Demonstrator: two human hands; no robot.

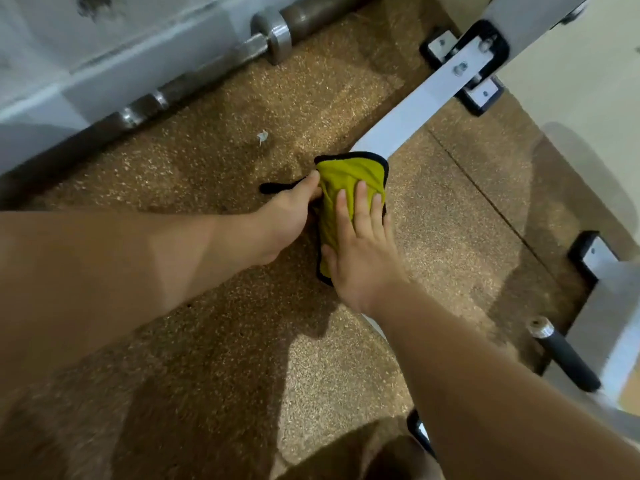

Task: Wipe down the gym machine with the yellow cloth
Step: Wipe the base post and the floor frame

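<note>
Cloth [341,183] over bar [415,109]: R hand [363,261] flat, pressing; L hand [287,223] pinches 9 o'clock edge, so pull taut, stroke toward 1 o'clock.

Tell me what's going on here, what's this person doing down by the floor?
A person is wiping a gym machine's white frame bar, which runs low over the speckled floor. The yellow cloth is draped over the bar. The right hand presses on it with flat fingers, and the left hand grips the cloth's left side. A barbell lies along the wall behind.
</note>
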